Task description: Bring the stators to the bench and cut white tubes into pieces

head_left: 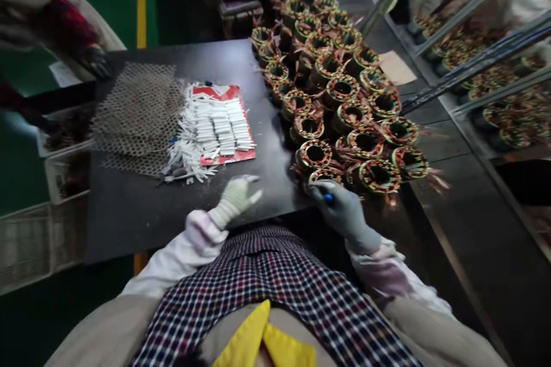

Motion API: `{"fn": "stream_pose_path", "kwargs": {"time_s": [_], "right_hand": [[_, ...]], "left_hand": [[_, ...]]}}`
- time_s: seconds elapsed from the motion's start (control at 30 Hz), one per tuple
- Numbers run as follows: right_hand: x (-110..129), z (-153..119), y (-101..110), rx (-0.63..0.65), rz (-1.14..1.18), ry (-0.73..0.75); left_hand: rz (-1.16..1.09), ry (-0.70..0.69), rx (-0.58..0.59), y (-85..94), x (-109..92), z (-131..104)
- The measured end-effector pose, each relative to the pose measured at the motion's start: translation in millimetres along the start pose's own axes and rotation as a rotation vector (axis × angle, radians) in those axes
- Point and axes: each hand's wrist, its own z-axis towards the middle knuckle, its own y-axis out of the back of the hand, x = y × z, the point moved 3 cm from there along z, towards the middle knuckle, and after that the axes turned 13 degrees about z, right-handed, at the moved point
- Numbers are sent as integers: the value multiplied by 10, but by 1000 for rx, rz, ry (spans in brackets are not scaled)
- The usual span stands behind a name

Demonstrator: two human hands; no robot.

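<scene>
My left hand (236, 199), in a pale striped glove, is over the front of the dark table with thumb and fingers apart and nothing between them. My right hand (342, 209), in a grey glove, is closed around a blue-ended tool (328, 198), mostly hidden by the fingers. It is at the nearest copper-wound ring (326, 176), whose front edge it partly covers. Rows of similar wound rings (343, 89) stand upright on the right. White sleeves (221, 129) lie in stacks on a red sheet (245, 155), with loose ones heaped along its left side.
A grey mesh sheet (138, 114) covers the left part of the table (124, 212). Another person's gloved hand (98, 62) is at the far left corner. Crates (69, 175) stand at left; metal bars (473, 71) and more wound rings (495, 80) are at right.
</scene>
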Motion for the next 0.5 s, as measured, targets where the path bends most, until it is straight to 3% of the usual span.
{"fn": "stream_pose_path", "kwargs": {"time_s": [0.07, 0.13, 0.2, 0.27, 0.37, 0.5], "right_hand": [[370, -28, -757, 165, 16, -9], [824, -68, -1536, 317, 14, -7], [1351, -105, -2233, 473, 23, 47], [1888, -129, -2786, 639, 54, 149], [2529, -148, -3360, 823, 119, 277], [2874, -85, -3981, 862, 72, 267]], "left_hand": [[-4, 351, 77, -59, 883, -923], [-72, 621, 140, -161, 1603, -1919], [-167, 774, 165, -239, 2108, -2806], [-242, 871, 157, -250, 2471, -3478], [-292, 978, 122, -154, 2909, -4051], [-360, 951, 43, 0, 3595, -4206]]}}
